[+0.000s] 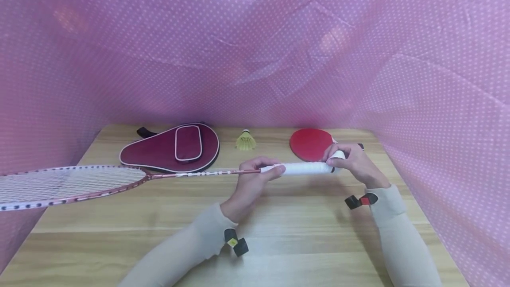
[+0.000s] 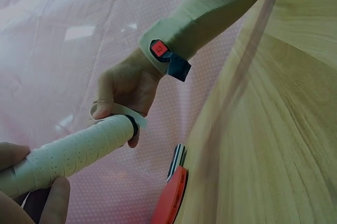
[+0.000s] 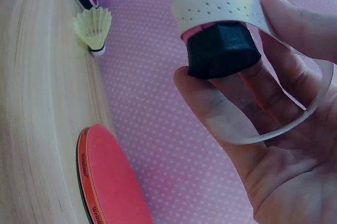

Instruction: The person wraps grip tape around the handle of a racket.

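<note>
A badminton racket [image 1: 207, 173] is held level above the table, its strung head out to the left. My left hand [image 1: 250, 185] grips it where the shaft meets the white-wrapped handle [image 1: 303, 168]. Perforated white grip tape [image 2: 79, 147] spirals along that handle in the left wrist view. At the butt end, my right hand [image 1: 361, 168] pinches the loose end of the tape, which bends into a loop [image 3: 274, 135] across the palm in the right wrist view. The black butt cap [image 3: 224, 51] sticks out beyond the wrap, with the right fingertips close beneath it.
Along the back of the wooden table [image 1: 295, 242] lie a maroon paddle case [image 1: 159, 152], a yellow shuttlecock [image 1: 245, 140] and a red table tennis paddle [image 1: 311, 143]. The paddle sits just behind the racket handle. Pink dotted cloth [image 1: 255, 56] encloses the back and sides.
</note>
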A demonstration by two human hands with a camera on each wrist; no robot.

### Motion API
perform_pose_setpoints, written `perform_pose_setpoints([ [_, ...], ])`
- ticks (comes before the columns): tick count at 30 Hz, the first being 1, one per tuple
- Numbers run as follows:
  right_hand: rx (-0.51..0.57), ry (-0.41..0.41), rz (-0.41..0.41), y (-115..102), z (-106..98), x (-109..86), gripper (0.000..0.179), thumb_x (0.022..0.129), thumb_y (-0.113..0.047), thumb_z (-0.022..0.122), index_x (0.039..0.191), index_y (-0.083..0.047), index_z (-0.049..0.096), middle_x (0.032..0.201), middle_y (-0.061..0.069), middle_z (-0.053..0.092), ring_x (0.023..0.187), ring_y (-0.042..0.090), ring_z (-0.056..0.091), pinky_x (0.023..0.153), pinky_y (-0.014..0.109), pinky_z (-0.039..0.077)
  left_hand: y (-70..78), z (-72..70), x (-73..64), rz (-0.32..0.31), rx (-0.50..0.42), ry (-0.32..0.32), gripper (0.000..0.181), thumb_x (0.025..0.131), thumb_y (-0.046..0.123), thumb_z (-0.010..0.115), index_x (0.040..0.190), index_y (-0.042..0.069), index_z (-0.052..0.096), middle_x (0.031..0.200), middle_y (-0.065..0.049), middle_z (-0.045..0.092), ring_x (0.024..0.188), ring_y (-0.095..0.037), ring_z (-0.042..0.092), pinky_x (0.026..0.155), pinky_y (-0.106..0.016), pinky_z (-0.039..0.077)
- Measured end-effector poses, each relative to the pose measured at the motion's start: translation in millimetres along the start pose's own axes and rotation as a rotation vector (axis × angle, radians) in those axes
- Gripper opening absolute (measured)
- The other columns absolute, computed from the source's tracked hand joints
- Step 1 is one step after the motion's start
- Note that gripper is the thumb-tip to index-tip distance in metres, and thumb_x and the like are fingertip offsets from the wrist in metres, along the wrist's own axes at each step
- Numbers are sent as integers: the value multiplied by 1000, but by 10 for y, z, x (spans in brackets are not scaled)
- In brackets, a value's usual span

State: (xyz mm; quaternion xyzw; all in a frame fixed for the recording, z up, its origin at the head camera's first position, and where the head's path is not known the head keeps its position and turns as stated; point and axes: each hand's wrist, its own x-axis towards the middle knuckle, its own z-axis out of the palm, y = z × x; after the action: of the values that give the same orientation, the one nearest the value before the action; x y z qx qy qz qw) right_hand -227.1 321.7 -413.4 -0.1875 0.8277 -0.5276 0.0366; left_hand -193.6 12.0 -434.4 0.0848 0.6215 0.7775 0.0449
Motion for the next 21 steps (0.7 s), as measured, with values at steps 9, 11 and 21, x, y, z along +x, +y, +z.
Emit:
perform_pose_setpoints([
  [9, -37, -131, 122, 36, -44, 20, 15, 93, -15, 70, 91, -3, 61, 91, 0, 74, 91, 14, 67, 81, 33, 56, 14, -7, -3, -9, 49, -76, 31, 78, 4, 84, 107, 1, 75, 102, -7, 78, 85, -10, 66, 78, -24, 54],
  [11, -12, -183, 140, 59, -46, 34, 19, 95, -14, 69, 93, -1, 56, 85, -2, 69, 82, 13, 68, 74, 37, 61, 14, -8, -4, -18, 45, -87, 32, 77, 4, 84, 108, 1, 76, 104, -9, 78, 86, -10, 69, 79, -25, 56],
  [21, 28, -156, 24, 72, -27, -59, 13, 97, -7, 65, 97, -1, 53, 103, 2, 60, 79, 21, 70, 68, 47, 63, -68, 238, -199, 110, -14, 151, 29, 79, 9, 85, 107, 7, 78, 108, -14, 78, 88, -13, 71, 76, -22, 59],
])
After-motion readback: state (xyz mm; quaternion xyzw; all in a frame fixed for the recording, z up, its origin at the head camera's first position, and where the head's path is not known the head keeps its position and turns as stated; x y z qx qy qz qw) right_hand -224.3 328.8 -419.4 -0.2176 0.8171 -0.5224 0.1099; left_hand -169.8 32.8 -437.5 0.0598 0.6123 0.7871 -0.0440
